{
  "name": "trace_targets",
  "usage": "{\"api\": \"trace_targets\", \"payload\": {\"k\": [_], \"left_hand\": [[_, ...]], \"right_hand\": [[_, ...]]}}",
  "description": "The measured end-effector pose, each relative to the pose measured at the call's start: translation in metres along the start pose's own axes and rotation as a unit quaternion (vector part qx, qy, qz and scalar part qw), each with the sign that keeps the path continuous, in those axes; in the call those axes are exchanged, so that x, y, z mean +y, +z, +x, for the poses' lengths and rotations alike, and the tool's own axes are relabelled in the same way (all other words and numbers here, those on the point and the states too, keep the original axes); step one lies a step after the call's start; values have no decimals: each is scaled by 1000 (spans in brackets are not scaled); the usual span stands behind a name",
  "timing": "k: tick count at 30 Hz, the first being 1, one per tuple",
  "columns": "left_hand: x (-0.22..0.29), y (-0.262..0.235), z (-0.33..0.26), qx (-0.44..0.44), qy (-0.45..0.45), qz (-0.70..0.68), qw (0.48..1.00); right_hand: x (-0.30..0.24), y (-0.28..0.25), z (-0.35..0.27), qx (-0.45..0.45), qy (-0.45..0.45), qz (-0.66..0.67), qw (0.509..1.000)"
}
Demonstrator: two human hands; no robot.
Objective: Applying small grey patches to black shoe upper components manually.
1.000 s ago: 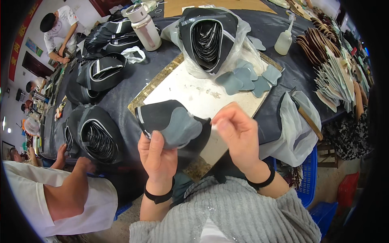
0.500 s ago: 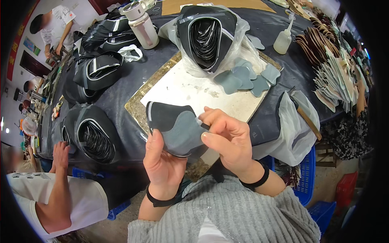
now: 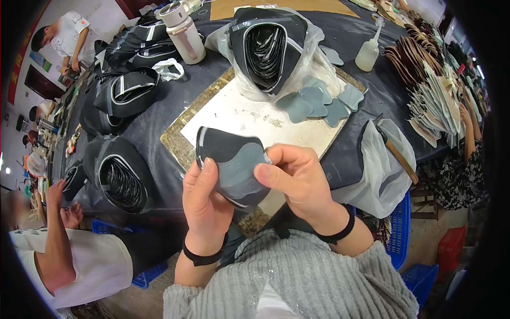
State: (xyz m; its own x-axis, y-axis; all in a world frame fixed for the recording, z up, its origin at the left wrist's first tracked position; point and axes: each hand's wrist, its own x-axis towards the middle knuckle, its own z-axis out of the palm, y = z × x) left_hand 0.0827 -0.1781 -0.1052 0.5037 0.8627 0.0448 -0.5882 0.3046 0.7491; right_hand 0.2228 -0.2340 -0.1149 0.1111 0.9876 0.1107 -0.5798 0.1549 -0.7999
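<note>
The curved black piece (image 3: 220, 142) is held up in front of the body, over the near part of the white board (image 3: 212, 119) on the bench (image 3: 175, 95). Its left side is pinched by the left grip (image 3: 204, 204), thumb in front; its right edge is pinched between thumb and fingers by the right grip (image 3: 300, 186), the thumb resting at the edge of the grey patch (image 3: 239, 166). The patch is laid over much of the black face, so placing appears largely done on this one; whether every edge is bonded cannot be told. Work on the batch is judged to be partway: several loose grey patches (image 3: 293, 106) lie on the board's right side, unattached, beside a wrapped bundle of black pieces (image 3: 296, 26). Whether those bundled pieces have been patched cannot be made out.
</note>
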Motion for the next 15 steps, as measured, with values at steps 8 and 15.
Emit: {"api": "trace_targets", "payload": {"k": [8, 15], "left_hand": [[3, -2, 1, -24, -17, 82, 996], [8, -18, 2, -94, 12, 261, 961]], "right_hand": [[8, -11, 10, 19, 10, 22, 1000], [-3, 4, 20, 78, 2, 82, 994]]}}
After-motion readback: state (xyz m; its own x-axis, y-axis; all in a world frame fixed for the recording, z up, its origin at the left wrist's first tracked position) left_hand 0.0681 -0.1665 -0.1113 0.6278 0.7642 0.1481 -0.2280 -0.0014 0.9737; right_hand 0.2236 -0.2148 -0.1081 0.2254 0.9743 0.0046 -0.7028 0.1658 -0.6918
